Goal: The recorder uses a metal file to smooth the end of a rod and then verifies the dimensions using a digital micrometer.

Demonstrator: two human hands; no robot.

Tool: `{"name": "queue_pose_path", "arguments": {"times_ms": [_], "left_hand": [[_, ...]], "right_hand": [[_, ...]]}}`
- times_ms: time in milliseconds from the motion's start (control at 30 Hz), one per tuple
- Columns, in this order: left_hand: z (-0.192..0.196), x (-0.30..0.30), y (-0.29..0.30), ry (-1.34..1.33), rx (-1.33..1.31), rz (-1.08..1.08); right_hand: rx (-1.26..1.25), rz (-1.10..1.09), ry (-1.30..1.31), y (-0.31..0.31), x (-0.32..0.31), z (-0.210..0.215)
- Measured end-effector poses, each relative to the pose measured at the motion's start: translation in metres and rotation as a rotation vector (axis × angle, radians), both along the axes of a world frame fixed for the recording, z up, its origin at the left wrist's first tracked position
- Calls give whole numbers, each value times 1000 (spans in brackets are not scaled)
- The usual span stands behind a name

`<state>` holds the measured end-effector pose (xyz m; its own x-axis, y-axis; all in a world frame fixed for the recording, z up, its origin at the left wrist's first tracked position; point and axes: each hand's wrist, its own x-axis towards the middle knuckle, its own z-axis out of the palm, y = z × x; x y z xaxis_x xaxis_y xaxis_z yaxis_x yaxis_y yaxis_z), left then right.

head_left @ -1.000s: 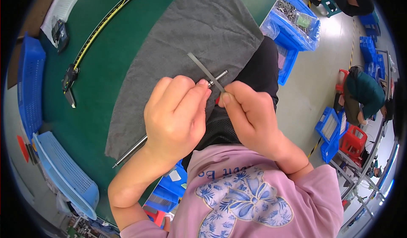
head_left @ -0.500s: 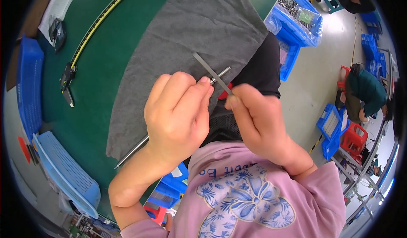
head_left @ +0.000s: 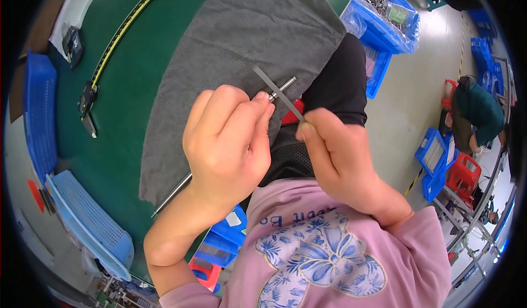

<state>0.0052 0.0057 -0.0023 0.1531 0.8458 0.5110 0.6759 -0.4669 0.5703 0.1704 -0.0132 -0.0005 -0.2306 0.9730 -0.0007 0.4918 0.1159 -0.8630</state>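
My left hand (head_left: 228, 143) is closed around a slim, shiny metal rod (head_left: 289, 84), whose stepped end sticks out past the thumb and fingertips. A long thin metal shaft (head_left: 171, 195) shows beyond the left wrist, in line with the rod; it looks like the same piece, its middle hidden by the hand. My right hand (head_left: 343, 157) pinches one end of a narrow flat grey file (head_left: 267, 79). The file lies across the rod just past my left fingertips, its free end pointing up and left. Beneath both hands spreads a dark grey cloth (head_left: 219, 50).
On the green table (head_left: 118, 138) lies a caliper (head_left: 88, 102). Blue baskets (head_left: 41, 110) line the left edge. Blue bins (head_left: 379, 44) with bagged metal parts stand at the right. Further right, a person (head_left: 477, 110) sits near red stools (head_left: 464, 175).
The file has slid back slightly toward my right hand across the rod. My left hand and the rod have shifted a little upward. Both grips stay the same.
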Motion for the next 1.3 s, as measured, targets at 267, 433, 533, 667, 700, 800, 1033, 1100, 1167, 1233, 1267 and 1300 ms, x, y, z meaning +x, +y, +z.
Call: {"name": "queue_pose_path", "arguments": {"times_ms": [267,433,533,667,700,800,1033,1100,1167,1233,1267,1300], "left_hand": [[-1,-1,0,-6,4,-8],[2,0,0,13,-12,-13],[2,0,0,11,-20,-7],[2,0,-1,19,-4,-15],[2,0,0,20,-4,-17],[2,1,0,4,-21,3],[2,0,-1,9,-24,-2],[2,1,0,-2,-23,-5],[3,1,0,26,-9,-7],[3,1,-1,23,-27,3],[3,1,-2,19,-44,18],[2,1,-1,21,-42,19]], "right_hand": [[-47,69,-95,-5,6,3],[45,78,-85,9,-4,0],[-24,58,-101,-5,5,4],[48,86,-117,12,-6,3],[48,85,-116,10,-5,2],[29,66,-131,-4,5,9],[31,80,-210,5,2,11],[1,82,-234,-1,8,16],[10,96,-238,5,6,24],[50,142,-321,16,-1,23],[26,147,-337,14,2,25],[6,159,-352,12,6,27]]}}
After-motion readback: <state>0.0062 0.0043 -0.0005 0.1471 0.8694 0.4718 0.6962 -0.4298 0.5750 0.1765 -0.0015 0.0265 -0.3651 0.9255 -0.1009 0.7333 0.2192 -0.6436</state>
